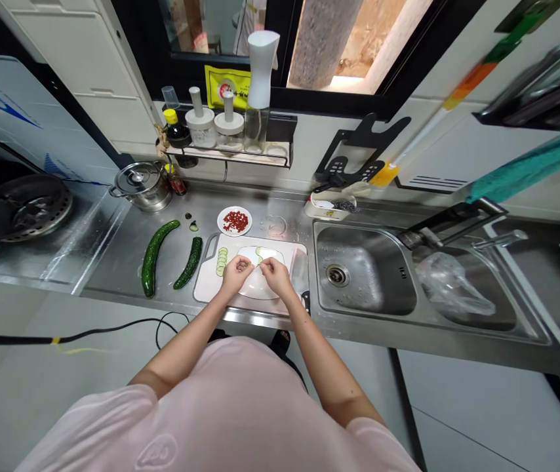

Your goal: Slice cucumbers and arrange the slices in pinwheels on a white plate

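Over a white plate (pixel 255 288), my left hand (pixel 235 274) and my right hand (pixel 276 275) face each other with fingertips pinched. Each seems to hold a thin cucumber slice, mostly covered by the fingers. Just beyond them, a few overlapping cucumber slices (pixel 259 251) lie on the plate's far part. The plate rests on a pale cutting board (pixel 204 288). Left of my left hand, a row of cucumber slices (pixel 221 261) lies on the board. A knife (pixel 300 265) lies along the board's right side, its black handle toward me.
Left of the board lie a cut cucumber (pixel 188 263), a whole cucumber (pixel 157 255) and small end pieces (pixel 193 226). Behind the board is a plate of chopped red pieces (pixel 235 221). A steel pot (pixel 143 186) stands back left; a sink (pixel 366 269) is at right.
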Motion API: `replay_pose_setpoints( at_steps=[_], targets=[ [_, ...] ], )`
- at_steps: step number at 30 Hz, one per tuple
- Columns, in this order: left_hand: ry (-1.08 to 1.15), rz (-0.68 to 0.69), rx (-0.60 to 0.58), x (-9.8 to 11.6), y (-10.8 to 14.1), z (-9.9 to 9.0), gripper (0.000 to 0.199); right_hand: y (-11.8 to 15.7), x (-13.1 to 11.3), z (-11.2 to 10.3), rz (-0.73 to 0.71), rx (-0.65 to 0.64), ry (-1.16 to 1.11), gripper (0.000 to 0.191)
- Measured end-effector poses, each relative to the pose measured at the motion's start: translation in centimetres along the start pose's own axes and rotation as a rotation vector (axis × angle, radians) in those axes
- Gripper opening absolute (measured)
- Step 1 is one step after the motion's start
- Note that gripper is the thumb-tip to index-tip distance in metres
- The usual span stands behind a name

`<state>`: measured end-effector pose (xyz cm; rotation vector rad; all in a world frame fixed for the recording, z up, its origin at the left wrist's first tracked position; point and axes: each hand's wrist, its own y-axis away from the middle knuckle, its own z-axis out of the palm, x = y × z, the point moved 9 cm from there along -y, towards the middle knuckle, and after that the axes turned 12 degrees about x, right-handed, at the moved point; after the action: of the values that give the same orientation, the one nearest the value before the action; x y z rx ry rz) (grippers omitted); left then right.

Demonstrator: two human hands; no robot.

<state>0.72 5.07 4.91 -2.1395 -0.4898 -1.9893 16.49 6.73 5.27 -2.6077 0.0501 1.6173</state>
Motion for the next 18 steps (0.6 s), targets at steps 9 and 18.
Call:
replay_pose_setpoints(
  at_steps=[9, 18],
  targets=[
    [-0.311, 0.044, 0.022, -1.8, -3.2, 1.9, 0.010, -3.5, 1.0, 0.3, -0.130, 0.012, 0.260, 0.011],
    [-0.580, 0.092, -0.023, -2.7, -4.9, 3.3, 0.017, -5.5, 2.9, 1.7, -0.114, -0.046, 0.463, 0.008]
  ],
)
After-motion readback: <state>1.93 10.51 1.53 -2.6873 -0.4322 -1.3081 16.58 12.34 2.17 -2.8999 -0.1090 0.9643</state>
